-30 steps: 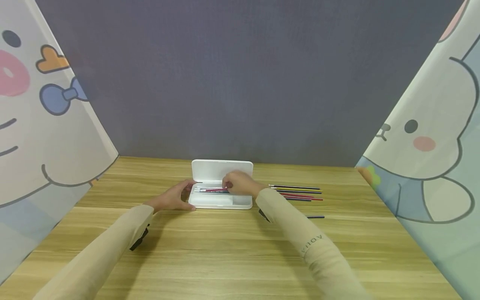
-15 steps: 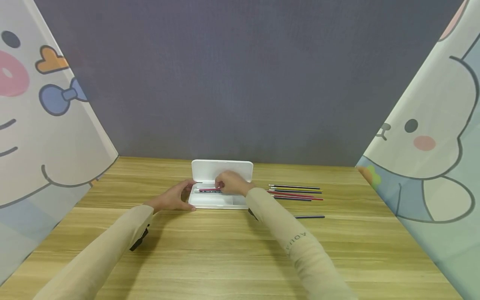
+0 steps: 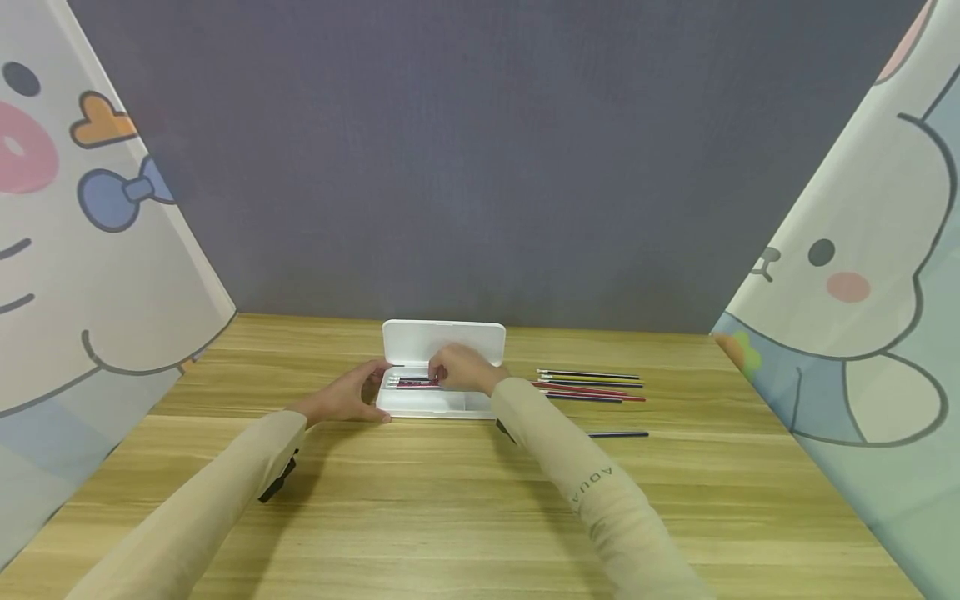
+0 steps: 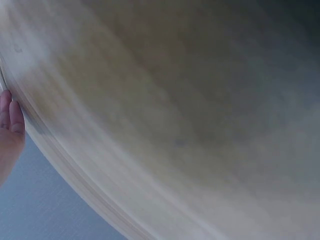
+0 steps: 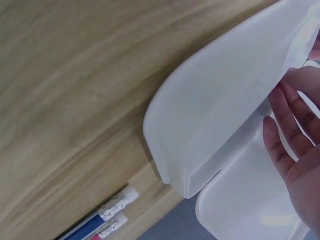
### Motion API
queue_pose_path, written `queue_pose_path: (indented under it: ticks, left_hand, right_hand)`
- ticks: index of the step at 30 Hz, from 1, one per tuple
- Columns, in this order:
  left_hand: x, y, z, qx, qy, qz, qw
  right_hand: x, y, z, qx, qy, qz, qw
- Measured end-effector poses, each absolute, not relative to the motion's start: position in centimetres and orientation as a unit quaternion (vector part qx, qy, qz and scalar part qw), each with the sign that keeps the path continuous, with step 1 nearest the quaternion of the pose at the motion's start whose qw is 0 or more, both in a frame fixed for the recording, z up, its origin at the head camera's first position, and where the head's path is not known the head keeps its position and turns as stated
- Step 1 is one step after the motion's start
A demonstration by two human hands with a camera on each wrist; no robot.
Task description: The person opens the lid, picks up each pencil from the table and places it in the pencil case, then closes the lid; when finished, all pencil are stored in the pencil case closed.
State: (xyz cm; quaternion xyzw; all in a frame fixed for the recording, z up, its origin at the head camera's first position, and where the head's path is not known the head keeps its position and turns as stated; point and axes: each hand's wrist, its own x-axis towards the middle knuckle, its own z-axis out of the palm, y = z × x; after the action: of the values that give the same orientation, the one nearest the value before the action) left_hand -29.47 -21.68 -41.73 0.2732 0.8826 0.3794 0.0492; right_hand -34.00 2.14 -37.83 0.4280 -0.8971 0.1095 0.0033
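Observation:
A white pencil case (image 3: 420, 403) lies with its lid (image 3: 408, 340) raised at the back. My left hand (image 3: 348, 393) spans the case's left end, thumb at the front corner and fingers at the rear one. Reaching into the rear compartment, my right hand (image 3: 467, 368) pinches at the dark and red pencils (image 3: 411, 382) lying there, white ends to the left. The palm hides their other ends. In the right wrist view, the right thumb and fingers (image 5: 295, 122) dip behind the case wall (image 5: 215, 100), which hides the pencil at the tips.
Several pencils (image 3: 592, 386), red, blue and black, lie side by side right of the case. One dark pencil (image 3: 618, 434) lies apart, closer to the front. A dark grey panel (image 3: 480, 167) stands behind the wooden table (image 3: 420, 517), with cartoon-printed panels at both sides.
My right hand has moved a little left inside the case and lowered. The red pencil has dropped towards the front, beside the dark one. The left hand stays put.

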Motion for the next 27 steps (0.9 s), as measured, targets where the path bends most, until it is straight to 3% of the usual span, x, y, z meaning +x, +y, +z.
queue_pose_path:
  ticks: [19, 27]
  left_hand:
    - [-29.3, -21.7, -41.6, 0.261, 0.887, 0.376, 0.057]
    - [-29.1, -21.6, -41.5, 0.272, 0.878, 0.39, 0.051]
  right_hand:
    - [-33.7, 5.3, -36.7, 0.428, -0.896, 0.117, 0.012]
    - [-32.9, 8.2, -35.9, 0.418, -0.899, 0.126, -0.008]
